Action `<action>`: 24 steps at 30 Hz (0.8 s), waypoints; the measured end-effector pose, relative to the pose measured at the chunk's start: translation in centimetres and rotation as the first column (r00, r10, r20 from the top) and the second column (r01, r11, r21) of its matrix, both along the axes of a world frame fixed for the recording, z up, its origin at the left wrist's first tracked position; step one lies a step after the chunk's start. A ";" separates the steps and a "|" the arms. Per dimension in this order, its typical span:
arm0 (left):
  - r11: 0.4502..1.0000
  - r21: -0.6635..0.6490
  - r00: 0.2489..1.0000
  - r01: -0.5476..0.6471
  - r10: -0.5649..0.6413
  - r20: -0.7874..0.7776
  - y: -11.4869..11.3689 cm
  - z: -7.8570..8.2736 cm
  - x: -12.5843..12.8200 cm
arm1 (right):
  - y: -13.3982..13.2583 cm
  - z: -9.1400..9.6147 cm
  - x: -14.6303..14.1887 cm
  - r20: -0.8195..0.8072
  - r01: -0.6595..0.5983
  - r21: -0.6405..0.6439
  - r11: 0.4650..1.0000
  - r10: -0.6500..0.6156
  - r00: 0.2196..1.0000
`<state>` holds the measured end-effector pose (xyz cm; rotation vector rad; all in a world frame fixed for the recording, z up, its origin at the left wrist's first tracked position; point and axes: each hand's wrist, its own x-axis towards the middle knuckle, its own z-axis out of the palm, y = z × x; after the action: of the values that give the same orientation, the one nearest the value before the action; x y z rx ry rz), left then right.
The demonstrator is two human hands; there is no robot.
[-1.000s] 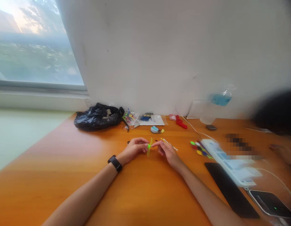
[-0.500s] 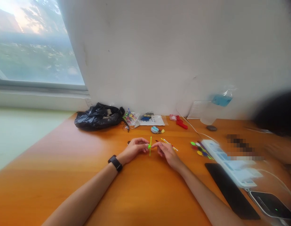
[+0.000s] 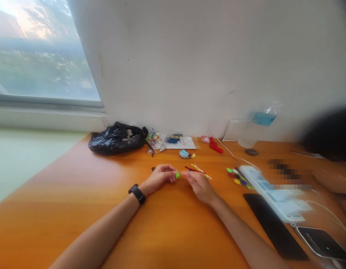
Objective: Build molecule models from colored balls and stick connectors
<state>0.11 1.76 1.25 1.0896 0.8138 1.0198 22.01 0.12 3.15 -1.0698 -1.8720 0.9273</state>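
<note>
My left hand (image 3: 159, 176), with a black watch on its wrist, rests on the orange table (image 3: 167, 228) and pinches a small green plastic piece (image 3: 177, 174) at its fingertips. My right hand (image 3: 199, 184) lies just right of that piece, fingers loosely curled, fingertips close to it; whether it grips anything I cannot make out. Thin red, yellow and white sticks (image 3: 198, 170) lie on the table just beyond my right hand.
A black plastic bag (image 3: 117, 138), clear packets of small coloured parts (image 3: 155, 141) and a red tool (image 3: 215, 146) line the wall. Coloured discs (image 3: 236, 176), a white power strip (image 3: 273, 192), a black slab (image 3: 273, 224) and a phone (image 3: 321, 243) lie right. Another person sits far right.
The upright green blade seen between my fingertips earlier no longer shows; only a small green bit remains at my left fingertips. My right hand has lowered slightly.
</note>
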 end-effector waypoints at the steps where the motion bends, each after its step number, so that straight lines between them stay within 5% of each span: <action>1: 1.000 -0.002 1.000 -0.002 0.002 0.001 0.0 -0.1 0.0 | 0.2 -0.2 0.1 0.018 0.076 0.021 0.997 -0.076 0.997; 6: 1.000 -0.013 1.000 -0.011 0.011 0.007 0.1 -0.2 0.1 | 0.9 -0.5 0.6 0.033 0.245 0.086 0.966 -0.248 0.968; 14: 1.000 -0.018 1.000 -0.022 0.022 0.000 -0.1 0.1 0.1 | 0.4 -0.4 -0.2 0.072 -0.061 0.099 0.993 0.054 0.996; 24: 0.999 0.033 0.999 0.012 -0.011 -0.030 0.2 -0.7 0.0 | 0.6 -1.5 -0.5 0.130 -0.054 0.069 0.996 0.045 0.990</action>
<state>0.16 2.00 0.56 1.1390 0.8158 1.0124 21.53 0.71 1.60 -1.0652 -2.0307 0.8282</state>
